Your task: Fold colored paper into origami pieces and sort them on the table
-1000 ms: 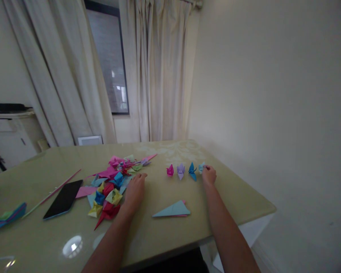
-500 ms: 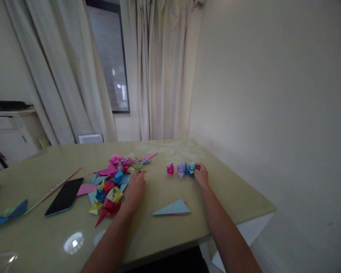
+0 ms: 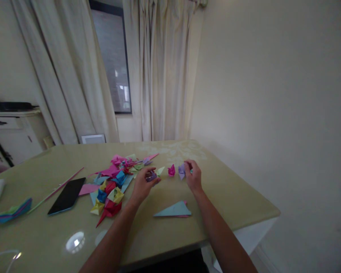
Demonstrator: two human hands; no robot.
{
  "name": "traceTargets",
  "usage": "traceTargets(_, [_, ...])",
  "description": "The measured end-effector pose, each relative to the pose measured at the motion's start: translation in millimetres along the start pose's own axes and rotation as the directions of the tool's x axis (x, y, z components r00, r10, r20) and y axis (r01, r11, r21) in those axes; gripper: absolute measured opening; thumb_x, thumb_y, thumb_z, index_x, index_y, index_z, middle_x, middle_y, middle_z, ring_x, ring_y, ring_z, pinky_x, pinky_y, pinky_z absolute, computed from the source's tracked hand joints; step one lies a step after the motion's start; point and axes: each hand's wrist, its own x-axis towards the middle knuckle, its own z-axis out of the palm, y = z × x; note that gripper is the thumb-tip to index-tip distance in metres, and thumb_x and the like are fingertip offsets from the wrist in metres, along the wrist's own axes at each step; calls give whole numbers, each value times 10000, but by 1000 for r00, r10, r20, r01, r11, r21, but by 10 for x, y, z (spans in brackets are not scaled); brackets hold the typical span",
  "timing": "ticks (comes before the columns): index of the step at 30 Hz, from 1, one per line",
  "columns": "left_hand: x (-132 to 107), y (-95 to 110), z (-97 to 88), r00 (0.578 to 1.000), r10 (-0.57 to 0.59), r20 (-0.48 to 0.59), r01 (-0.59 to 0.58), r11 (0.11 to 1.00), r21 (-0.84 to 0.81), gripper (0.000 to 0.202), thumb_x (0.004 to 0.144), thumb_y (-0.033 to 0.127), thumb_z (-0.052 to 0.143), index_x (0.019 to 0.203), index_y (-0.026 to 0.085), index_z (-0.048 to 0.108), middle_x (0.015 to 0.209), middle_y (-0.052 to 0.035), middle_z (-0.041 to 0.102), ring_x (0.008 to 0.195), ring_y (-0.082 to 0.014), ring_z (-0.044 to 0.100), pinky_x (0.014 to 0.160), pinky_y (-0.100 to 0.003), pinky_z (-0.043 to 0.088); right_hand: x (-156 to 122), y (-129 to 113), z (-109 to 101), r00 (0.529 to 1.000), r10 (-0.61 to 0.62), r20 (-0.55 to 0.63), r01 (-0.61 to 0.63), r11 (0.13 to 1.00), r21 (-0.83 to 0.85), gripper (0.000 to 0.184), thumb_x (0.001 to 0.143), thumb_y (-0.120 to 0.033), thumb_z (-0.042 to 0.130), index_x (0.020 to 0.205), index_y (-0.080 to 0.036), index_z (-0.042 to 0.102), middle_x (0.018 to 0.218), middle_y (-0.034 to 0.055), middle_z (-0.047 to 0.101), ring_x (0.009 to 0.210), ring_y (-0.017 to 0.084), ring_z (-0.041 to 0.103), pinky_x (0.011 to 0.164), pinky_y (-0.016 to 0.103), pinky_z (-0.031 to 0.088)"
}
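My left hand (image 3: 142, 185) has its fingers closed around a purple origami crane (image 3: 151, 176) at the right side of the paper pile. A pale green folded piece (image 3: 160, 171) lies just beyond its fingertips. To the right, a magenta origami crane (image 3: 171, 170) and a lavender one (image 3: 182, 171) form a row. My right hand (image 3: 193, 177) curls over the row's right end, thumb side by the lavender crane. A bit of light blue paper (image 3: 191, 171) shows at its fingers; most of that piece is hidden.
A heap of colourful folded paper (image 3: 110, 185) lies left of my left hand. A light blue folded triangle (image 3: 174, 209) lies between my forearms. Further left are a dark phone (image 3: 66, 196), a thin pink-green stick (image 3: 57, 189) and a striped paper bundle (image 3: 13, 212).
My left hand has moved right from the pile's edge, with a purple crane now in its fingers and a pale green piece beside it. My right hand has shifted left over the blue pieces.
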Motion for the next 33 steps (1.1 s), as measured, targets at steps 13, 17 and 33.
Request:
traceTargets(13, [-175, 105, 191, 969, 208, 133, -235, 944, 232, 584, 835, 208, 784, 1373, 270, 567, 1346, -88, 581, 1192, -228, 677, 972, -371, 609, -307, -318, 365, 852, -213, 479, 81, 956, 282, 171, 972, -345, 636, 900, -202, 698, 842, 19, 653, 700, 165, 605, 662, 283, 504])
traceTargets(17, [-127, 75, 68, 969, 248, 8, -230, 884, 408, 383, 946, 294, 684, 1314, 241, 593, 1350, -103, 607, 1297, -244, 594, 1135, -434, 488, -200, -226, 294, 955, -31, 295, -29, 980, 197, 147, 963, -322, 585, 950, -203, 671, 811, 16, 696, 685, 171, 637, 646, 272, 502])
traceTargets(33, [-76, -118, 3, 974, 23, 225, -152, 803, 576, 361, 920, 94, 600, 1251, 223, 663, 1289, -88, 701, 1220, -201, 642, 1094, -353, 463, -132, -13, 201, 981, -29, 192, 55, 990, -130, 218, 881, -122, 521, 1007, -211, 676, 1023, 92, 686, 917, 251, 660, 874, 406, 542])
